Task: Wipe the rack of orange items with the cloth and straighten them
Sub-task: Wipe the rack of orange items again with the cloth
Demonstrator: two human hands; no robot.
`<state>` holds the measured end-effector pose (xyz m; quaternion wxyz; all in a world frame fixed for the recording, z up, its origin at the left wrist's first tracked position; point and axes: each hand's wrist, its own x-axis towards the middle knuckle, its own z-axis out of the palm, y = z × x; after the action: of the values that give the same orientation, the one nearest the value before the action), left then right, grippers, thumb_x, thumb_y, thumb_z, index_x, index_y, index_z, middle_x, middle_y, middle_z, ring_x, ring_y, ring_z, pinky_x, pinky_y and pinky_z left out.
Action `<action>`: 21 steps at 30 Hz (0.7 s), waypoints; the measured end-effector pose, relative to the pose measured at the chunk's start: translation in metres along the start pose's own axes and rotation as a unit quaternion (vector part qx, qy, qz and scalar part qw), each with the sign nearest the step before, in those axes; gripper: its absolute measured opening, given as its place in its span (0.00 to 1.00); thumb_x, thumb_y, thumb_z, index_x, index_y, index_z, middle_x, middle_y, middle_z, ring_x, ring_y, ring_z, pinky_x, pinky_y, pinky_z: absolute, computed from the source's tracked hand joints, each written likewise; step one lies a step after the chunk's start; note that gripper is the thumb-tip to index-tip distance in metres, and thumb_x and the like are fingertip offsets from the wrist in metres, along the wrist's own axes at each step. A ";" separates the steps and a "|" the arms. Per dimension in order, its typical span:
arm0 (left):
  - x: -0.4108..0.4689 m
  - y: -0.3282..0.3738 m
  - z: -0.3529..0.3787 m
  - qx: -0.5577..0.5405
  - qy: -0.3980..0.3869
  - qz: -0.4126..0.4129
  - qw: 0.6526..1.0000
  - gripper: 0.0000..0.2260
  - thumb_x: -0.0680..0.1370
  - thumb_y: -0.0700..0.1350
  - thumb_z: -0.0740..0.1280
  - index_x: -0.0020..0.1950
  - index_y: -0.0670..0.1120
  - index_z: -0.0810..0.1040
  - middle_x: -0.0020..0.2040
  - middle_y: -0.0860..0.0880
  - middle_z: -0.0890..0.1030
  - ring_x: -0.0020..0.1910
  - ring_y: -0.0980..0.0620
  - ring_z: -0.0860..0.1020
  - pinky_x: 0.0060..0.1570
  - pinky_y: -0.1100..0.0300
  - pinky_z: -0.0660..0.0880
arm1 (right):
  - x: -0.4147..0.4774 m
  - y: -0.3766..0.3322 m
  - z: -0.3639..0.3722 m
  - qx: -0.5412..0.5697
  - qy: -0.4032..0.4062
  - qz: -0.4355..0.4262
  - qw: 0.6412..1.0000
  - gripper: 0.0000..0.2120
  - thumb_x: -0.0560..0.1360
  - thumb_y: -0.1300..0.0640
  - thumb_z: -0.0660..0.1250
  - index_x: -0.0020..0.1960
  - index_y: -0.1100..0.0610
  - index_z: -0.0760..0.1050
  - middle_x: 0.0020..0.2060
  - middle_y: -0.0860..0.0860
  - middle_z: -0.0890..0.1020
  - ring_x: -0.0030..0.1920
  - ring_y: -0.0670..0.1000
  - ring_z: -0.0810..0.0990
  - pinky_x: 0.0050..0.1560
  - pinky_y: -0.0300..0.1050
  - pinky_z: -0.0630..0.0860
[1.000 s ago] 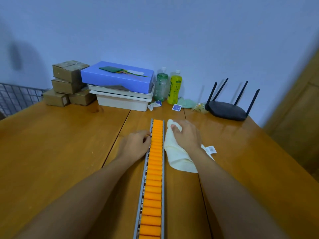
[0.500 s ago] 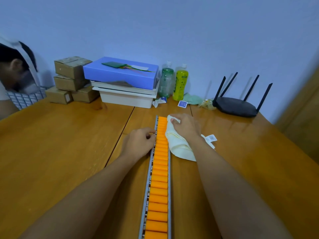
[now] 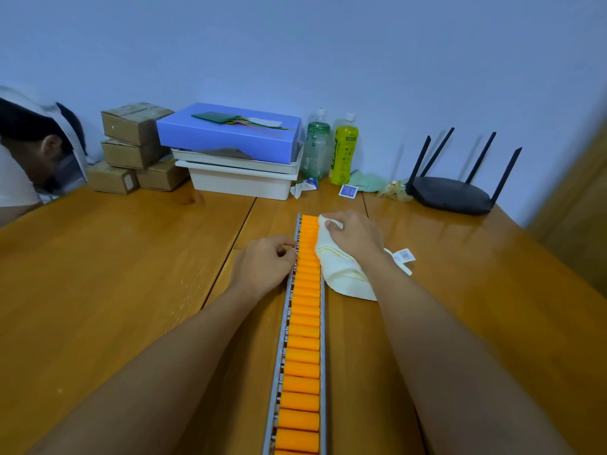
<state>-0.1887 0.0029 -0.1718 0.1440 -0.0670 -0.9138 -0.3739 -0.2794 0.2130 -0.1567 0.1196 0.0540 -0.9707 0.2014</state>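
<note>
A long grey metal rack (image 3: 279, 356) filled with several orange rollers (image 3: 302, 353) runs down the middle of the wooden table (image 3: 98, 274) toward me. My left hand (image 3: 264, 262) rests against the rack's left rail near its far end, fingers curled at the rail. My right hand (image 3: 356, 236) grips a pale yellow cloth (image 3: 341, 274) against the rack's right side at the far end. The cloth has a white tag (image 3: 403, 255).
Along the back wall stand cardboard boxes (image 3: 134, 146), a blue box on white trays (image 3: 230, 136), two bottles (image 3: 343, 149) and a black router (image 3: 450, 192). Another person (image 3: 29, 152) leans in at the far left. Small wrappers (image 3: 348, 191) lie just beyond the rack.
My view has shifted slightly, bringing the person at the left into sight. My right hand with the cloth has edged toward the rack's far end; my left hand stays at the left rail.
</note>
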 end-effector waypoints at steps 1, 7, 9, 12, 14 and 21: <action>0.000 0.000 0.000 -0.002 0.001 -0.001 1.000 0.14 0.82 0.53 0.65 0.66 0.55 0.81 0.53 0.53 0.85 0.47 0.56 0.82 0.49 0.52 0.82 | -0.001 0.000 0.000 -0.001 0.000 0.000 1.000 0.16 0.82 0.42 0.57 0.67 0.36 0.75 0.65 0.49 0.78 0.65 0.56 0.75 0.58 0.52 0.73; 0.001 -0.001 -0.001 -0.007 -0.001 -0.005 1.000 0.14 0.82 0.53 0.66 0.66 0.55 0.81 0.54 0.52 0.85 0.47 0.55 0.82 0.50 0.51 0.82 | -0.002 0.000 0.000 0.000 -0.001 -0.002 1.000 0.16 0.82 0.42 0.57 0.67 0.36 0.75 0.65 0.49 0.78 0.64 0.56 0.75 0.59 0.54 0.74; 0.001 -0.001 -0.001 -0.009 -0.005 -0.006 1.000 0.14 0.82 0.53 0.66 0.66 0.55 0.81 0.55 0.52 0.85 0.47 0.55 0.82 0.50 0.50 0.82 | -0.004 -0.001 -0.001 0.002 -0.003 -0.002 1.000 0.16 0.82 0.42 0.57 0.66 0.35 0.75 0.65 0.49 0.78 0.64 0.55 0.75 0.59 0.55 0.74; 0.001 0.000 -0.002 -0.009 -0.007 -0.007 1.000 0.13 0.82 0.53 0.66 0.66 0.55 0.81 0.54 0.53 0.84 0.48 0.55 0.82 0.50 0.52 0.82 | -0.007 -0.001 -0.001 0.005 -0.003 -0.006 1.000 0.16 0.82 0.42 0.58 0.66 0.36 0.76 0.65 0.49 0.78 0.64 0.55 0.76 0.59 0.54 0.74; 0.001 0.001 -0.002 -0.010 -0.007 -0.007 1.000 0.13 0.82 0.53 0.66 0.65 0.54 0.81 0.53 0.53 0.84 0.48 0.54 0.82 0.50 0.52 0.82 | -0.010 -0.001 -0.002 0.008 -0.004 -0.009 1.000 0.16 0.82 0.42 0.58 0.67 0.36 0.76 0.66 0.49 0.78 0.64 0.55 0.75 0.59 0.53 0.74; 0.001 0.000 -0.002 -0.007 -0.010 -0.004 1.000 0.12 0.82 0.53 0.66 0.64 0.55 0.81 0.47 0.58 0.80 0.46 0.56 0.81 0.47 0.53 0.81 | -0.023 -0.004 -0.007 0.013 -0.005 -0.011 1.000 0.15 0.81 0.42 0.59 0.66 0.37 0.77 0.67 0.49 0.78 0.64 0.55 0.76 0.57 0.51 0.74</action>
<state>-0.1889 0.0016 -0.1701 0.1323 -0.0677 -0.9129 -0.3801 -0.2557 0.2133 -0.1551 0.1163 0.0667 -0.9680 0.2122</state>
